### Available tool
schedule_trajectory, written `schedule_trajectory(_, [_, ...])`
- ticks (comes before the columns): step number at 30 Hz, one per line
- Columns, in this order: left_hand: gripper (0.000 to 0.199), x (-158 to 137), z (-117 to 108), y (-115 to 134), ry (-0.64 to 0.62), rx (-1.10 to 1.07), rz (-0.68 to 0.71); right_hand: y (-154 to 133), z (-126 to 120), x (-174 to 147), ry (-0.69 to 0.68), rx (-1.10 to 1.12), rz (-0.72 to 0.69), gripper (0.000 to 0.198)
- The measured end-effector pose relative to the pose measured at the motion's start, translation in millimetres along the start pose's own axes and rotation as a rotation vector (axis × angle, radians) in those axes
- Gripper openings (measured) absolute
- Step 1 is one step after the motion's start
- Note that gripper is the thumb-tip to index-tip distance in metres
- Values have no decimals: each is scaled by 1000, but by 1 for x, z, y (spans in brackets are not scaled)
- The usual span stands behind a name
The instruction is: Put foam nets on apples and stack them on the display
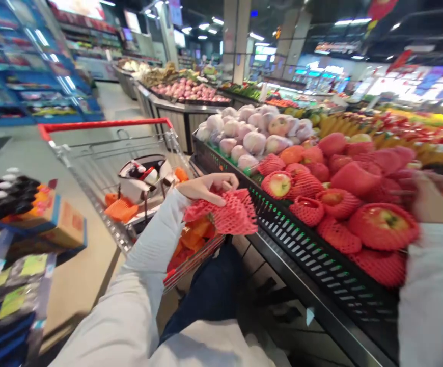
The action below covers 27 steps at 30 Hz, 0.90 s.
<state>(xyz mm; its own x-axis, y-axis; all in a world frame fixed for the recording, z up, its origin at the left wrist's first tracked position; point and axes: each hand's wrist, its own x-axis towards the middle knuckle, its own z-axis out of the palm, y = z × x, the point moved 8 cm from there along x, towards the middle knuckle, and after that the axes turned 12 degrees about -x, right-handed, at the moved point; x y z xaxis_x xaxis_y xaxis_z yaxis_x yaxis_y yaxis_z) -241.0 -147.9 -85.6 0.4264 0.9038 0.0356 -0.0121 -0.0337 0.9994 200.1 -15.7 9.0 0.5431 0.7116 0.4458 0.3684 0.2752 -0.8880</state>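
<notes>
My left hand [206, 186] is closed around crumpled red foam fruit nets [237, 211], held over the near end of the shopping cart beside the display. No fruit shows in these nets. My right hand [439, 196], smeared by motion, is at the far right edge, beside the heap of red foam nets [359, 176]; its fingers cannot be made out. Between the hands, several apples in red foam nets lie in the black slatted bin, among them a large apple [389, 220] at the front and a smaller, yellowish apple [278, 184] farther left.
A shopping cart [107, 123] with a red handle stands at left, with a white and black bag [145, 176] and orange items inside. Pale wrapped fruit [254, 142] fills the bin's far end. Boxes and bottles [7, 188] stand at far left. The black bin wall [305, 244] runs along my right.
</notes>
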Motion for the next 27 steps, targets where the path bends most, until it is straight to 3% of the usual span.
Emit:
schedule_trajectory(4, [49, 95, 57, 100, 178, -167, 506, -4, -1, 14, -105, 79, -68, 5])
schedule_trajectory(7, [43, 181, 94, 141, 324, -317, 809, -6, 2, 14, -165, 136, -81, 17])
schedule_trajectory(10, [35, 257, 138, 152, 287, -349, 894, -8, 0, 16, -204, 171, -72, 39])
schedule_trajectory(12, [34, 291, 170, 149, 113, -261, 825, -10, -3, 19, -185, 233, -94, 49])
schedule_trajectory(14, [35, 302, 189, 143, -53, -160, 773, -13, -7, 22, -118, 292, -177, 52])
schedule_trajectory(16, [35, 300, 188, 139, -94, -100, 786, -18, -7, 24, -67, 257, -287, 48])
schedule_trajectory(21, [22, 289, 152, 137, 145, -61, 884, -24, 1, 18, -41, 81, -435, 34])
schedule_trajectory(24, [17, 287, 142, 134, 295, 12, 875, -29, -2, 11, -65, 35, -498, 41])
schedule_trajectory(27, [16, 282, 128, 135, 394, -13, 827, -27, -8, 8, -61, -114, -519, 34])
